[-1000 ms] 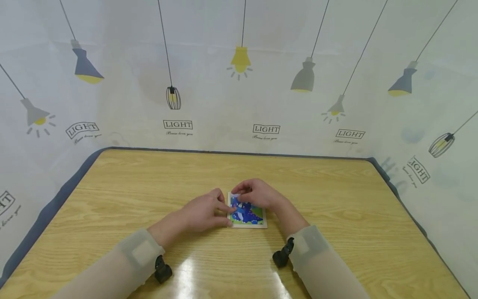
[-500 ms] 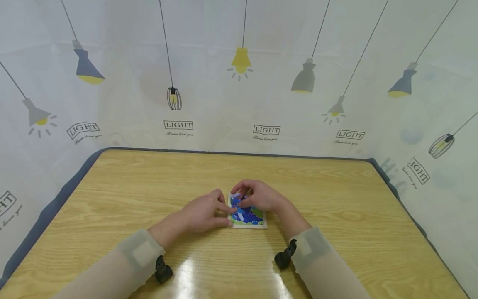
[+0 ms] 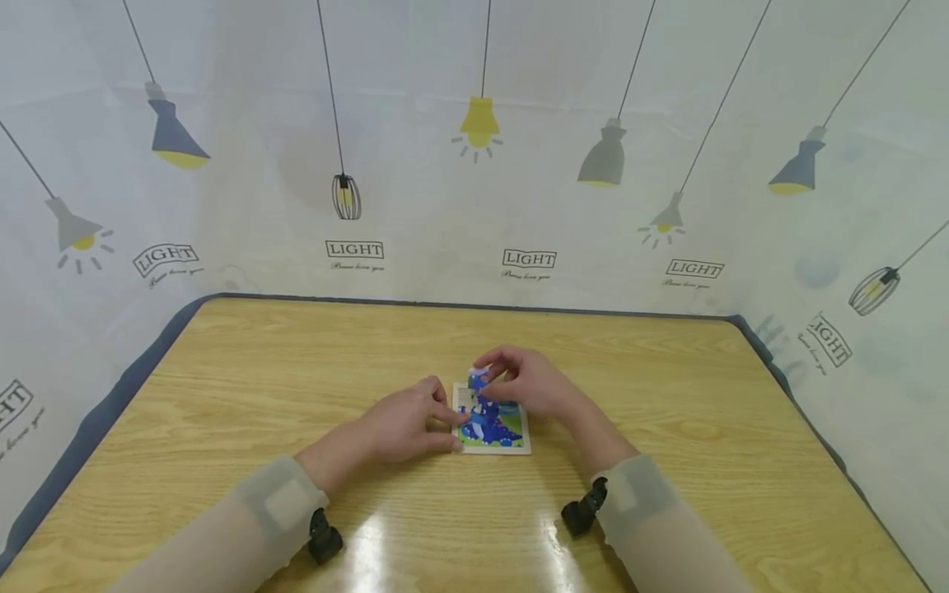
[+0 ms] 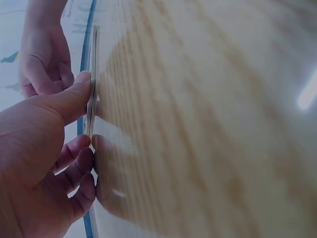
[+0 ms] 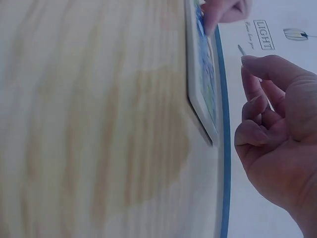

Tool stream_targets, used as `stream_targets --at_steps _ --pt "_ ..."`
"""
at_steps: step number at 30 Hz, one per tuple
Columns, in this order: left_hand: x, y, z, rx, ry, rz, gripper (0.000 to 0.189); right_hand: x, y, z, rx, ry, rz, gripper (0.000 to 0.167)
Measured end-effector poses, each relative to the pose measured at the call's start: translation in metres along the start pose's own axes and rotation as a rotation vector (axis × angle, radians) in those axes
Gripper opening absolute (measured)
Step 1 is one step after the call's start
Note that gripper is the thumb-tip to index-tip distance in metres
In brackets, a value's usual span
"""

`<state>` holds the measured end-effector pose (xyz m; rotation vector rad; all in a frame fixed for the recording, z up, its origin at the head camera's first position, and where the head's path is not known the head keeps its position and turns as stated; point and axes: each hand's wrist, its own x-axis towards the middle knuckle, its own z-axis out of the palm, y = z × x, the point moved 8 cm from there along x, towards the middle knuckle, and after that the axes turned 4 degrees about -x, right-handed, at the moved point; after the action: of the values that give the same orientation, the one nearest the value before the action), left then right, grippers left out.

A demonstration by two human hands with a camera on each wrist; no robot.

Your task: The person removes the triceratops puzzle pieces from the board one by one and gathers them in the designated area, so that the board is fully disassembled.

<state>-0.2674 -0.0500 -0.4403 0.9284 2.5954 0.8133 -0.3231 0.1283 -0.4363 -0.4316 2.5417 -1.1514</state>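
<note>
A small square jigsaw puzzle [image 3: 511,434] in a pale frame, with a blue dinosaur picture, lies flat on the wooden table. My right hand [image 3: 530,380] pinches a blue puzzle piece [image 3: 477,379] between thumb and fingertips, raised above the upper part of the puzzle. In the right wrist view that piece [image 5: 241,50] shows only as a thin edge at the fingertips. My left hand [image 3: 404,422] rests at the puzzle's left side, index finger straight on the picture and thumb at the lower left corner. From the left wrist, the puzzle [image 4: 93,64] appears edge-on.
The wooden table [image 3: 311,346] stretches around the puzzle. Behind it and at both sides stands a pale wall covering [image 3: 423,198] printed with hanging lamps. A black wrist camera [image 3: 582,512] sits under the right sleeve, another black camera [image 3: 324,539] under the left.
My right hand has lifted the blue piece off the puzzle and moved slightly up and right, leaving a pale gap in the picture. My left hand stays where it was.
</note>
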Motion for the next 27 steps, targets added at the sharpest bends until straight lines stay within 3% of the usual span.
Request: stream_targets --at_steps 14,23,27 --pt "-0.002 0.003 -0.002 -0.007 0.009 -0.021 0.044 -0.024 0.063 -0.074 -0.030 0.145 0.073 0.042" --pt "0.000 0.001 0.001 0.006 0.012 -0.014 0.044 -0.026 0.096 -0.097 -0.131 0.175 0.147 0.040" --pt "0.001 0.001 0.002 0.005 0.013 -0.015 0.044 -0.024 0.102 -0.102 -0.166 0.186 0.140 0.038"
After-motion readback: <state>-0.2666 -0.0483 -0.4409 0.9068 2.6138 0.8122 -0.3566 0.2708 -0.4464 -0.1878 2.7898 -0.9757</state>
